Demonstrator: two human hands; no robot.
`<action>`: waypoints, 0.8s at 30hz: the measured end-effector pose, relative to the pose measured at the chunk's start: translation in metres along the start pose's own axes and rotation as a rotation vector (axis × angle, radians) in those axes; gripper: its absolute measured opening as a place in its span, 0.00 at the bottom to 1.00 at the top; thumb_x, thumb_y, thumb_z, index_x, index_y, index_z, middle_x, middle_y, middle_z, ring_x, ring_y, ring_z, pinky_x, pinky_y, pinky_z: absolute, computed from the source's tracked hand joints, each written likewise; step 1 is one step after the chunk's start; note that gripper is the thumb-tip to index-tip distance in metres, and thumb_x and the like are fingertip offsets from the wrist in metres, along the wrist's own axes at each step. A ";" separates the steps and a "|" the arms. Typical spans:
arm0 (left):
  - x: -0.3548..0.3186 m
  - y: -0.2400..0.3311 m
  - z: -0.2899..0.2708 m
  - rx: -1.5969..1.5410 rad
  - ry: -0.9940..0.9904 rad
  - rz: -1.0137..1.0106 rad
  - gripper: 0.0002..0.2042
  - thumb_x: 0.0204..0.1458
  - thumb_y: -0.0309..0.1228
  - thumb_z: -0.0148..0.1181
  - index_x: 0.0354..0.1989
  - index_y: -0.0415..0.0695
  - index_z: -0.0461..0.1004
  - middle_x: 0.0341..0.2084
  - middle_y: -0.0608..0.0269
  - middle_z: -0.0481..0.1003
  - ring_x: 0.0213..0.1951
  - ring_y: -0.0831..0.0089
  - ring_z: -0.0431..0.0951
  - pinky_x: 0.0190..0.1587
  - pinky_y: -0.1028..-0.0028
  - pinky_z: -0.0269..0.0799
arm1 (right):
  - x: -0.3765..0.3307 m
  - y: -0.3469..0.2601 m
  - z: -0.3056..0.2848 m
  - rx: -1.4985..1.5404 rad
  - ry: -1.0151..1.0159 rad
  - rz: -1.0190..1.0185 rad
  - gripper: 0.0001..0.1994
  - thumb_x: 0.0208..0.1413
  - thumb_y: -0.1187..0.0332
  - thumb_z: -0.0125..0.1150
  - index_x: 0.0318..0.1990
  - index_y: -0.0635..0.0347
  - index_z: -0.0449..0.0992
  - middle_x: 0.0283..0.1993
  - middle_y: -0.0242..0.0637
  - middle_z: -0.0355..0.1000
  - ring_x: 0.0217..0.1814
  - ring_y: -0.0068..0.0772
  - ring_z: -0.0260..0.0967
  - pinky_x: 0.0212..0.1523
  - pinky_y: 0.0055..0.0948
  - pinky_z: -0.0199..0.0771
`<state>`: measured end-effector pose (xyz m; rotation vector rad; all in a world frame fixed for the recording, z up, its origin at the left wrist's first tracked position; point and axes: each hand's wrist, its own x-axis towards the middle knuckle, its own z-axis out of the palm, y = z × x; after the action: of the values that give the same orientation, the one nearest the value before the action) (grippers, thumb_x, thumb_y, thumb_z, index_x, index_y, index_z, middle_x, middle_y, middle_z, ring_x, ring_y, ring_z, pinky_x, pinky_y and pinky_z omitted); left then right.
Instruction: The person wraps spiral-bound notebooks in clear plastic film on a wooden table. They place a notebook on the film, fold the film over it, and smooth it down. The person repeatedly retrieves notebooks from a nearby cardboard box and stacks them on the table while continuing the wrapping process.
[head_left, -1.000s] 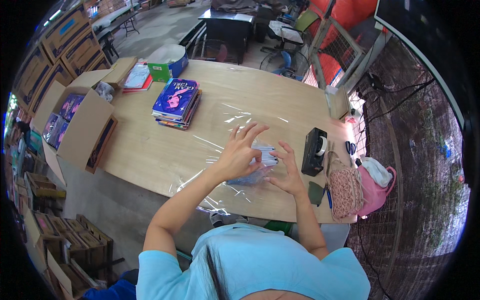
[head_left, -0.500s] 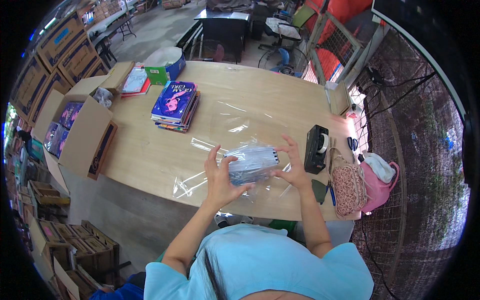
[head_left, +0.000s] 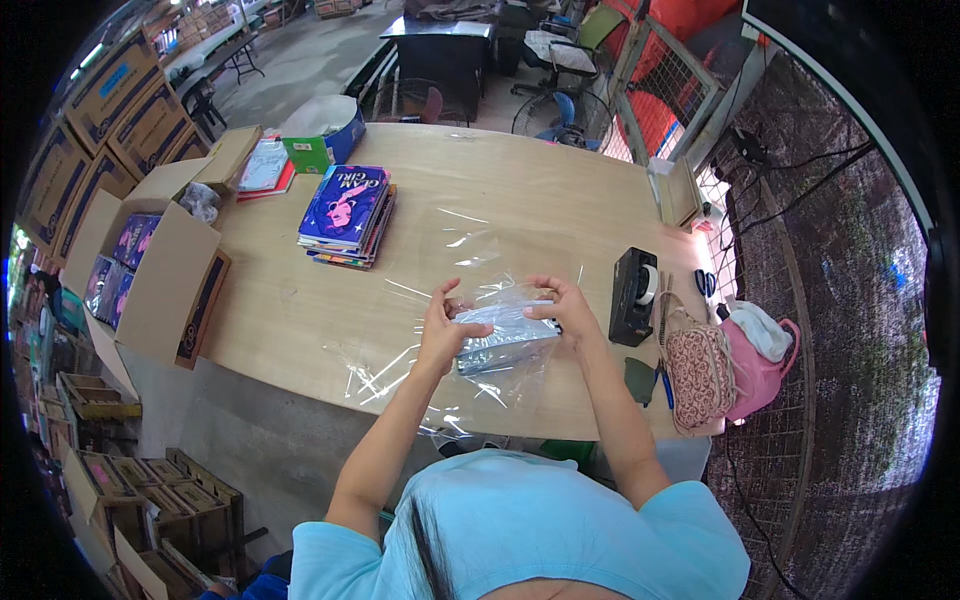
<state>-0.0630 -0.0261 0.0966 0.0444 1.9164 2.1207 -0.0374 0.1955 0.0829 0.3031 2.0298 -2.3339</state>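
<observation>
Near the front edge of the table (head_left: 290,300), a bundle (head_left: 505,338) that looks like a stack of books lies in loose clear plastic film. White page edges show through the film. My left hand (head_left: 443,330) grips the bundle's left end, its thumb lying over the top. My right hand (head_left: 565,312) holds the other end, with the thumb pressed on the film and the fingers curled behind. Slack plastic (head_left: 385,370) spreads out toward the near edge. The underside of the bundle is hidden.
A stack of purple-covered books (head_left: 345,210) stands to the left, with an open carton (head_left: 160,285) of similar packs beyond it. On the right are a black tape dispenser (head_left: 633,298), scissors (head_left: 706,284), a patterned pouch (head_left: 697,388) and a pink bag (head_left: 757,375).
Both hands have closed in on the bundle. My thumbs have moved onto its top, and my right hand has come inward from its spread pose. The film has shifted around it.
</observation>
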 end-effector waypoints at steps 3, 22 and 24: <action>0.003 -0.004 0.004 -0.070 -0.099 0.062 0.10 0.33 0.13 0.63 0.28 0.34 0.76 0.31 0.57 0.77 0.36 0.70 0.76 0.40 0.73 0.72 | 0.016 0.013 -0.020 -0.021 -0.117 0.033 0.20 0.31 0.80 0.70 0.40 0.65 0.78 0.55 0.37 0.60 0.48 0.29 0.67 0.50 0.31 0.68; 0.013 0.021 -0.031 0.009 -0.673 0.058 0.45 0.35 0.22 0.68 0.67 0.47 0.54 0.49 0.54 0.71 0.48 0.63 0.74 0.51 0.66 0.70 | -0.080 0.058 0.036 -0.963 0.262 -1.081 0.13 0.43 0.77 0.66 0.36 0.45 0.82 0.38 0.22 0.73 0.47 0.24 0.72 0.70 0.57 0.34; 0.021 0.038 -0.022 0.396 -0.716 0.186 0.43 0.35 0.25 0.70 0.65 0.47 0.56 0.49 0.54 0.71 0.49 0.63 0.74 0.51 0.66 0.70 | -0.082 0.066 0.033 -1.139 0.258 -1.115 0.14 0.45 0.75 0.64 0.40 0.44 0.81 0.43 0.24 0.72 0.49 0.26 0.71 0.70 0.58 0.34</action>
<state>-0.0952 -0.0454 0.1278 0.9509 1.8594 1.4684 0.0486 0.1451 0.0362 -0.7697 3.7835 -0.7838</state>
